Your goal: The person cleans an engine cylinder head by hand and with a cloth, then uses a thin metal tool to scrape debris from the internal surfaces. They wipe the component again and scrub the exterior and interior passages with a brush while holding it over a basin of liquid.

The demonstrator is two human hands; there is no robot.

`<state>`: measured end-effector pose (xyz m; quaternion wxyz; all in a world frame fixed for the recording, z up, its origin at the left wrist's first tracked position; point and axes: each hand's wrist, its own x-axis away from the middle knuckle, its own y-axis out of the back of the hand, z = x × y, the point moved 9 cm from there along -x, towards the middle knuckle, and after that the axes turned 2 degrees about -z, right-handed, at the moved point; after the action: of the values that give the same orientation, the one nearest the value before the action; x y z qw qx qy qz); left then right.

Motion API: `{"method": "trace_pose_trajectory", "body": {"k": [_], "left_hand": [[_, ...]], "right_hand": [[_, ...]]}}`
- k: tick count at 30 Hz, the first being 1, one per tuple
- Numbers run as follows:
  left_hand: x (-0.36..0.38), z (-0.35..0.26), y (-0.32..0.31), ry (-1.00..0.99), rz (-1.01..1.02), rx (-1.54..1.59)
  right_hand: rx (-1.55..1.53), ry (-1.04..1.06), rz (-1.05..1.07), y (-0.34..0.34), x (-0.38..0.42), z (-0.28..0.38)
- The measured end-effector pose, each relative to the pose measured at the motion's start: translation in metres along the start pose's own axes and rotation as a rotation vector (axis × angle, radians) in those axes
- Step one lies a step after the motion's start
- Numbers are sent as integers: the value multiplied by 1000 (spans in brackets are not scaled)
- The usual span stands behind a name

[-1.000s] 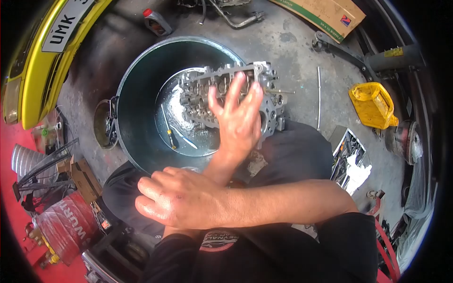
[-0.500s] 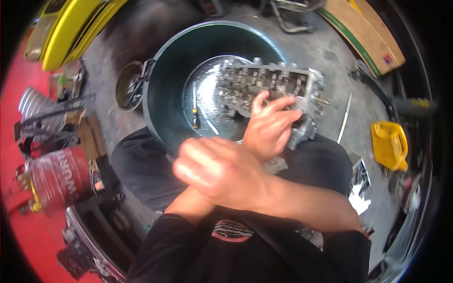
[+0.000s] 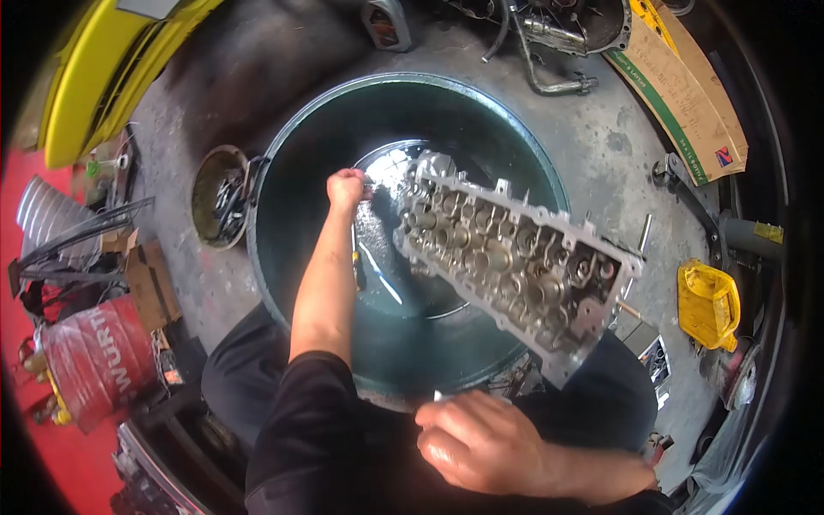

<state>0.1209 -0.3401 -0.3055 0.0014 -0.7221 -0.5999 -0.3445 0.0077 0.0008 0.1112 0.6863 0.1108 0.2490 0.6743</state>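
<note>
Here we have our left hand (image 3: 347,189) closed over the tub (image 3: 296,129), left of the cylinder head (image 3: 506,253); right hand (image 3: 481,442) curled, bottom centre, grip unclear!

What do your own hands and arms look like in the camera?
The left hand and right hand show no gloves or watch. The black sleeve ends near the elbow, leaving the left forearm uncovered.

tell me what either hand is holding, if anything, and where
It cannot be told: the left hand, over the tub, hides its grip; the right hand curls by a small white piece. Neither touches the cylinder head.
</note>
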Motion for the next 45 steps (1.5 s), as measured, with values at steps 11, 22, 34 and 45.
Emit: {"method": "trace_pose_trajectory", "body": {"k": [11,22,34,45], "left_hand": [[-57,-33,-140,-525,155,-385],[100,-62,5,-274,11,-88],[285,-36,42,-189,-56,-474],[470,-157,-41,-1253,-144,-216]], "right_hand": [[-138,-319,106,-23,-26,-54],[79,71,-133,-5,2,13],[40,287,-312,4,37,59],[129,329,-397,17,49,66]]}}
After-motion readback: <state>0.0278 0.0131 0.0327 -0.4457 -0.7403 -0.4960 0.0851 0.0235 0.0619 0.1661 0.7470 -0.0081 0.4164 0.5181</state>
